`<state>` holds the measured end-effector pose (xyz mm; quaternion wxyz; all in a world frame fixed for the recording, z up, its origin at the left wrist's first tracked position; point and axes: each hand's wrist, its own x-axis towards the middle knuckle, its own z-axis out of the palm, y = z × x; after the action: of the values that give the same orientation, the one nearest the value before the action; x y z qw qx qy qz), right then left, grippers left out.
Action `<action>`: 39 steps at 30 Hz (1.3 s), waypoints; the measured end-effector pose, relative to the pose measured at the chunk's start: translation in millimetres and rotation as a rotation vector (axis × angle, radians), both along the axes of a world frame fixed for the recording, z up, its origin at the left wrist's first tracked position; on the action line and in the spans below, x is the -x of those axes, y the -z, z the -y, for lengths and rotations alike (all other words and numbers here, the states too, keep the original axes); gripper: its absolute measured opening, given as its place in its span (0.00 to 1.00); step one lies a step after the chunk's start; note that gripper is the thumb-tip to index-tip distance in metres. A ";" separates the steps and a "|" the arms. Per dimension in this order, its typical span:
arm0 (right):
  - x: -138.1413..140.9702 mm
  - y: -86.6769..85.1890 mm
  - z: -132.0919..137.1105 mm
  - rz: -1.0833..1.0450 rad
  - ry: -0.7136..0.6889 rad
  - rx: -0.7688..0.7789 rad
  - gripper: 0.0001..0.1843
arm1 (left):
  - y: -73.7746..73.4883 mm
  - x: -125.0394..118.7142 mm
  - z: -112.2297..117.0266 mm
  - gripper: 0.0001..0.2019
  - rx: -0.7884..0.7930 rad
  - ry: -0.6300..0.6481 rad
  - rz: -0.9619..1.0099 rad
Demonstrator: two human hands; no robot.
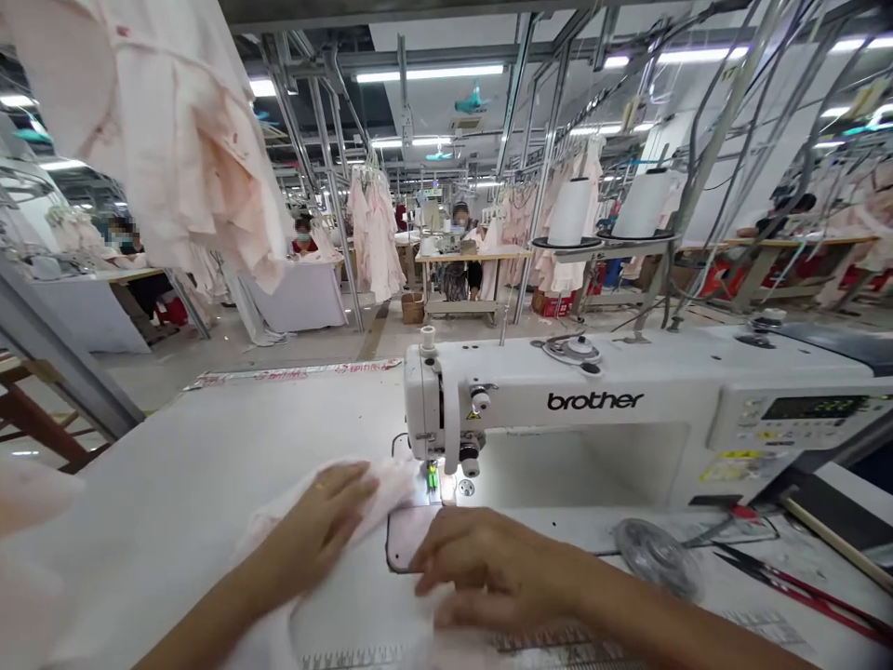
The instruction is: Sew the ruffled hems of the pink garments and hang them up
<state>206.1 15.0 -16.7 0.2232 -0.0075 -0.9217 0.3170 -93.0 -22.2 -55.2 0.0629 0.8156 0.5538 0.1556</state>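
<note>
Head view: your left hand [313, 530] and right hand [488, 568] lie open, pressing pink fabric [380, 493] flat by the presser foot [433, 475]; next, guide it evenly.

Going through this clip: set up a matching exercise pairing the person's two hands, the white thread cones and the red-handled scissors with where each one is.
Things:
1. Left hand
2. Right hand
3. White thread cones
4. Red-handled scissors

Places:
A. On a stand beyond the Brother sewing machine
B. Lying at the right of the white sewing table
C. On pale pink fabric, left of the presser foot
D. Against a pink piece in front of the presser foot

Pairs: 1-C, 2-D, 3-A, 4-B
</note>
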 end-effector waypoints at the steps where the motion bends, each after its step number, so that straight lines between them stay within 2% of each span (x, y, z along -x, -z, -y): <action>1: 0.4 1.5 -3.1 -0.042 0.068 -0.042 0.16 | -1.2 -3.6 11.4 0.22 0.003 0.066 0.013; 3: 2.4 8.6 -6.8 -0.059 0.159 -0.139 0.19 | -7.0 -9.1 27.4 0.22 0.035 0.128 0.052; 5: 4.4 17.7 -6.3 -0.015 0.191 -0.208 0.21 | -14.9 -13.0 31.2 0.20 0.093 0.079 0.123; 8: 5.0 27.7 -0.5 0.068 0.177 -0.270 0.18 | -25.2 -18.2 17.9 0.20 0.193 -0.107 0.262; 10: 4.3 30.4 2.9 0.094 0.172 -0.306 0.15 | -29.2 -22.3 4.2 0.20 0.257 -0.201 0.250; 12: 3.9 31.2 4.7 0.106 0.191 -0.354 0.13 | -32.0 -27.3 -7.5 0.16 0.300 -0.212 0.169; 14: 4.3 31.5 4.9 0.112 0.214 -0.415 0.10 | -36.0 -33.0 -14.7 0.07 0.314 -0.183 0.113; 17: 5.2 30.8 3.9 0.107 0.220 -0.512 0.08 | -46.8 -42.0 -15.8 0.09 0.201 -0.165 0.136; 19: 4.8 28.9 3.3 0.095 0.193 -0.561 0.09 | -54.1 -47.8 -10.0 0.11 0.013 -0.100 0.169; 21: 3.5 26.2 3.0 0.080 0.158 -0.597 0.09 | -55.5 -53.3 1.0 0.13 -0.149 -0.029 0.184; 23: 1.8 23.7 3.4 0.072 0.138 -0.616 0.09 | -46.3 -58.3 15.8 0.15 -0.194 -0.014 0.162; 27: -0.1 21.6 5.6 0.058 0.088 -0.660 0.11 | -3.8 -61.4 42.3 0.20 -0.130 0.014 -0.016; 29: -0.2 21.7 6.9 0.058 0.066 -0.682 0.12 | 13.0 -57.9 45.8 0.25 -0.063 0.032 -0.117; 31: 0.2 22.2 7.7 0.064 0.068 -0.685 0.11 | 16.6 -51.8 40.4 0.27 0.032 0.065 -0.155; 33: 0.6 23.3 7.8 0.065 0.078 -0.670 0.11 | 7.1 -44.8 27.5 0.28 0.121 0.151 -0.131; 36: 0.6 25.8 6.7 0.070 0.103 -0.621 0.09 | -18.0 -37.2 2.1 0.27 0.240 0.303 -0.053; 39: -1.3 27.5 4.8 0.079 0.129 -0.553 0.08 | -35.1 -39.7 -17.4 0.23 0.362 0.319 0.052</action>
<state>207.4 10.2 -44.3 0.2003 -0.0173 -0.9788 0.0380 -53.3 -4.8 -20.1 0.2459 0.8639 0.4351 0.0626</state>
